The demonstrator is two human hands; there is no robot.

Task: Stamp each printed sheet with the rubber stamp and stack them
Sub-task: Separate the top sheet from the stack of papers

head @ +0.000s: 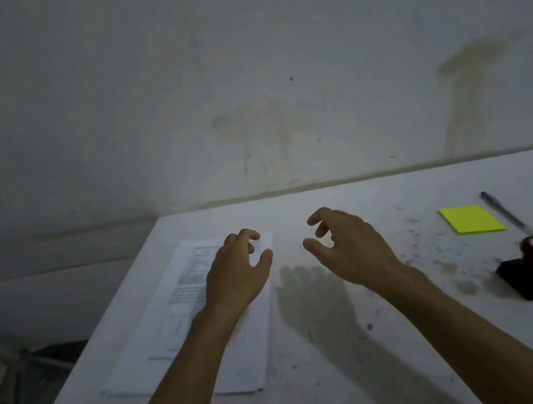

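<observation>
A stack of printed sheets [172, 322] lies on the left part of the white table [349, 377], printed side up. My left hand [237, 273] hovers over the stack's far right part, fingers curled and apart, holding nothing. Just right of the stack, my right hand [345, 245] floats above bare table with loosely spread fingers, also empty. The rubber stamp [531, 265], with a dark red knob and black base, lies tipped on its side at the right edge, well away from both hands.
A yellow sticky-note pad [471, 219] and a pen [505, 212] lie at the far right behind the stamp. A stained wall [243, 86] rises right behind the table. The table's left edge drops to a dim floor with clutter [19, 370].
</observation>
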